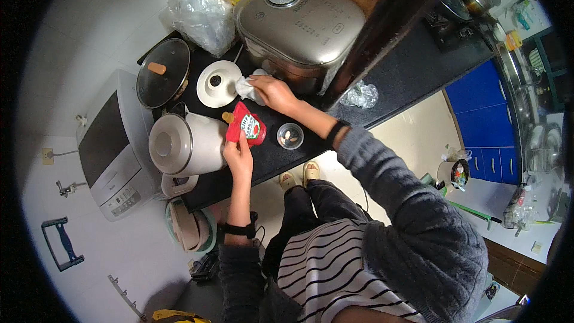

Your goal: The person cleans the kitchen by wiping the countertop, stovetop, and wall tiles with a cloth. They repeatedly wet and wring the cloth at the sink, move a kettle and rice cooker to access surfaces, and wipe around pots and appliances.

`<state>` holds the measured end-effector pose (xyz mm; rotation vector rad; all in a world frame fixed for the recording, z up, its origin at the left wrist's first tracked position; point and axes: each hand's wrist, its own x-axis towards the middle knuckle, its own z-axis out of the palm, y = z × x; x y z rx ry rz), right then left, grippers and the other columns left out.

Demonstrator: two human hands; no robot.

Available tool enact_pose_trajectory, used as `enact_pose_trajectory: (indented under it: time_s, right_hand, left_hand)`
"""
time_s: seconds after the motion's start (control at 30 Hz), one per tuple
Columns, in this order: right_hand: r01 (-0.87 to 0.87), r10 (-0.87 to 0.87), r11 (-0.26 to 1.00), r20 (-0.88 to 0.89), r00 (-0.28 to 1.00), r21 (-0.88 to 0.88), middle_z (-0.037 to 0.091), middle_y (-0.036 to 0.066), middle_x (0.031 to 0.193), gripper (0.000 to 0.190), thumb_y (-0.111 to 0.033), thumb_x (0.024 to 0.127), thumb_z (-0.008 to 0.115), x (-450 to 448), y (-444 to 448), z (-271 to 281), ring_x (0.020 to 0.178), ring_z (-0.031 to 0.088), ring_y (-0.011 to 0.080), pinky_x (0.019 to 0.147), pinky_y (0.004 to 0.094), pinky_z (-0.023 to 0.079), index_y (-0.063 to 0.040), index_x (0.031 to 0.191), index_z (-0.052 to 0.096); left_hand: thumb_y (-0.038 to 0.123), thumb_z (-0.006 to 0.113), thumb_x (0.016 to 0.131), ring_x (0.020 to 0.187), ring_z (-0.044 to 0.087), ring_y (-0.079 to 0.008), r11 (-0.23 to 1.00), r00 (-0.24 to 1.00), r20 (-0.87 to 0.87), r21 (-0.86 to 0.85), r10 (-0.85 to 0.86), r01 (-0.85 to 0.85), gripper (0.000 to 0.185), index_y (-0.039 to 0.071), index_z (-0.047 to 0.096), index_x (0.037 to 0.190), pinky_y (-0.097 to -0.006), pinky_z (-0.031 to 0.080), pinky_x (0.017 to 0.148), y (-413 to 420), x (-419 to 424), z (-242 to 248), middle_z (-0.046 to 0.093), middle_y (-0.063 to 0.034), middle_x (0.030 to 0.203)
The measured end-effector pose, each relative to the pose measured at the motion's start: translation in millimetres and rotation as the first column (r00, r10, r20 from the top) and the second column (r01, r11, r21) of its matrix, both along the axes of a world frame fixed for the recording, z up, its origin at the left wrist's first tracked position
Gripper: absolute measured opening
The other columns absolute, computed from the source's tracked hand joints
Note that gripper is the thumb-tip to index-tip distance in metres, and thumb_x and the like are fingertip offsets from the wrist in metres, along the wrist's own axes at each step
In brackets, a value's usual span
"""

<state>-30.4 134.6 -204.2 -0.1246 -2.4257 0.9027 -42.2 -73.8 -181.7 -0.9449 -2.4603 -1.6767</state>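
Observation:
My left hand (239,156) grips a red Heinz ketchup pouch (252,126) with a tan cap, just above the black countertop. A crumpled white tissue (245,88) is pinched in the fingers of my right hand (274,93). That hand is close to the right side of a round cream kettle base (219,84) with a dark centre. A cream electric kettle (190,143) stands left of the pouch. Right of the pouch, a small clear cup (290,136) has several pale pieces in it.
Behind my right hand stands a large Supor steel-lidded cooker (300,18). A glass-lidded pan (163,74), a microwave (119,143) and a clear plastic bag (204,15) line the wall side. A dark post (381,31) rises at the counter's edge near crumpled clear plastic (360,95).

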Motion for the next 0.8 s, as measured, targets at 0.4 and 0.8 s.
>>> enact_pose_trajectory:
  time_s: [0.4,0.8]
  right_hand:
    - [0.091,-0.23,0.859,0.221,0.948,0.503,0.043,0.019,0.134,0.046,-0.013,0.081,0.048,20.1,2.3,-77.3,0.123,0.044,0.029,0.1,0.0334,0.039,0.006,0.124,0.045]
    - [0.029,-0.349,0.73,0.336,0.875,0.683,0.06,0.018,0.088,0.022,-0.014,0.069,0.057,84.0,-3.3,-42.8,0.079,0.058,0.0233,0.063,0.0294,0.047,0.002,0.081,0.066]
  left_hand:
    - [0.004,0.06,0.086,0.084,0.053,-0.0144,1.0,0.948,0.317,-0.014,-0.022,0.028,0.021,0.0,0.049,0.103,-0.0273,0.045,0.074,-53.3,61.2,22.3,0.051,-0.0083,0.096]
    - [0.02,0.079,0.062,0.108,0.047,-0.037,0.682,0.83,-0.032,-0.588,-0.557,0.435,0.072,-0.007,0.045,0.12,-0.0408,0.043,0.091,55.3,60.2,8.5,0.046,-0.0194,0.115]
